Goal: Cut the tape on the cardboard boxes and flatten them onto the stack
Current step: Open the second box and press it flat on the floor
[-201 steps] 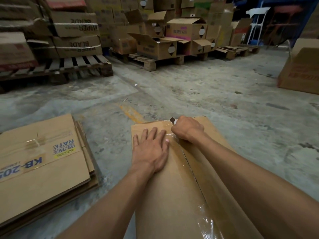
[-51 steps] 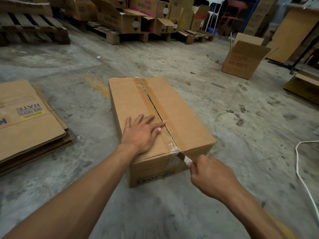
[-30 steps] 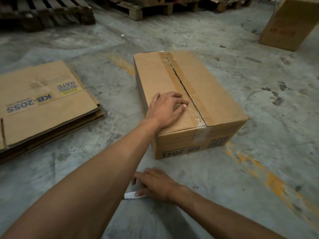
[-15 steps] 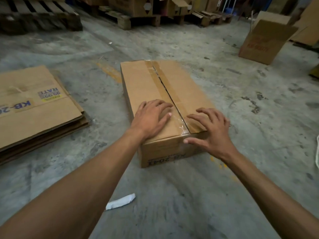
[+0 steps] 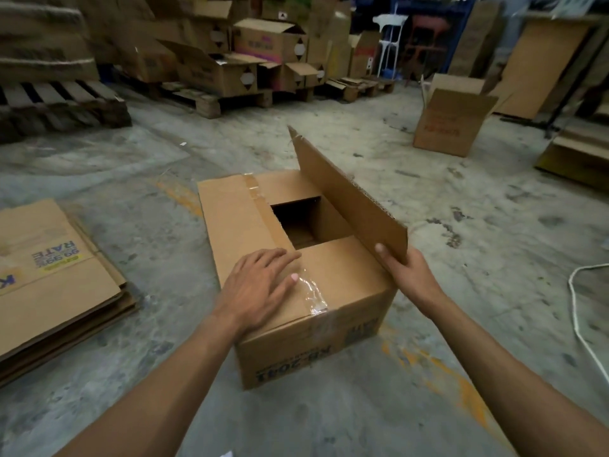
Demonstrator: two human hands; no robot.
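A brown cardboard box (image 5: 316, 338) stands on the concrete floor in front of me. Its right top flap (image 5: 346, 196) is raised, and my right hand (image 5: 403, 272) grips that flap's near corner. The dark inside of the box shows between the two inner flaps. My left hand (image 5: 260, 285) lies flat on the left top flap, fingers spread, beside a strip of cut clear tape (image 5: 309, 291). A stack of flattened boxes (image 5: 49, 278) lies on the floor to the left. A white sliver at the bottom edge may be the knife (image 5: 227, 454).
An open brown box (image 5: 451, 123) stands at the back right. Pallets (image 5: 62, 103) loaded with cartons line the back. A white cord (image 5: 580, 311) curls on the floor at the right. Leaning cardboard sheets (image 5: 540, 64) stand at the far right.
My right hand cut the tape toward me, laid the knife on the floor, came back to the box and lifted the right flap. The left hand stayed pressed on the left flap.
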